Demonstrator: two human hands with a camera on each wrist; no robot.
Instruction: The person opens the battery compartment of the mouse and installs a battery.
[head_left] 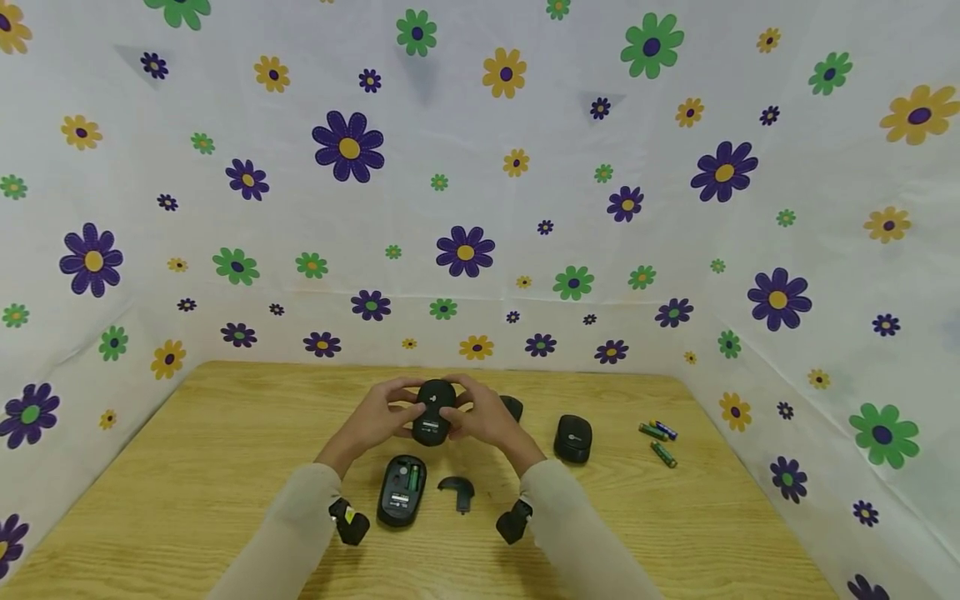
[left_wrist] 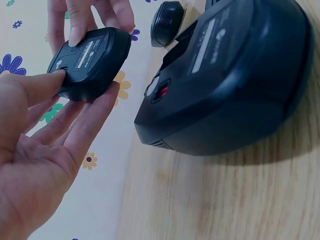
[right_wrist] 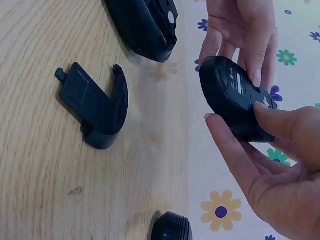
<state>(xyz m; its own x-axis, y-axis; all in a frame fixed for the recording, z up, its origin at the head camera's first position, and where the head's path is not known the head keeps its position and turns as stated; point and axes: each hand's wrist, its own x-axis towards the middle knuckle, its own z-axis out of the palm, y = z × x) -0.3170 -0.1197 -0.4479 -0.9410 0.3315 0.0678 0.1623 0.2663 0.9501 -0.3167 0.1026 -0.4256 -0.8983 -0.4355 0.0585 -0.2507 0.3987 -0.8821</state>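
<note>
A yellow-brown wood-grain table (head_left: pixel 225 467) meets white flower-printed sheeting (head_left: pixel 408 204). Above its far half, the left hand (head_left: pixel 381 412) and right hand (head_left: pixel 483 412) both grip a black oval plastic computer mouse (head_left: pixel 432 412), thumbs pressing its labelled underside.

White flower-print backdrop (head_left: pixel 405 200), wood-grain tabletop (head_left: pixel 247 433)

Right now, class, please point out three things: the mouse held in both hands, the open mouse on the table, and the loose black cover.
Held mouse (head_left: pixel 433 416): head view, middle of its underside.
Open mouse (head_left: pixel 401 493): head view, middle of its underside.
Loose black cover (right_wrist: pixel 91 105): right wrist view, its flat panel.
</note>
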